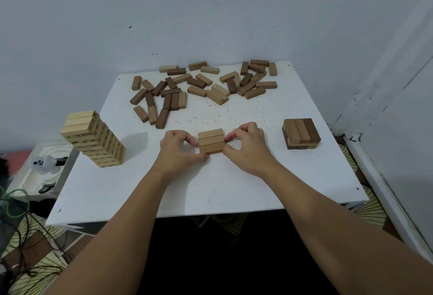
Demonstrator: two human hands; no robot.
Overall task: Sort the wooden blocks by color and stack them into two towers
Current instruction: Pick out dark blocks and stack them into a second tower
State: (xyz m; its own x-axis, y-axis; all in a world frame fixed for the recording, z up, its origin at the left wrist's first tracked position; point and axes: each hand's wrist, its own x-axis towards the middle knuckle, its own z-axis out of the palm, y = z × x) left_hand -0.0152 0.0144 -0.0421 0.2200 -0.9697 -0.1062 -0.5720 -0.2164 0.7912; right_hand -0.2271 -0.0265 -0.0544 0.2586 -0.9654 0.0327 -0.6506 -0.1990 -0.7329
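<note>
while left hand (179,148), right hand (243,146) pinch it, three-block layer (211,141) light brown.

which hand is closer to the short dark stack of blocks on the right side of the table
Right. The right hand sits between the center row of three blocks and the dark stack; the left hand is beyond that row.

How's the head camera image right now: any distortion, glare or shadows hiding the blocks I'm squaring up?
Head view: wide-angle bending at the edges makes the pale tower lean; light is soft and even, no glare; the tower casts a faint shadow rightward; the three-block layer between both hands is sharp.
</note>
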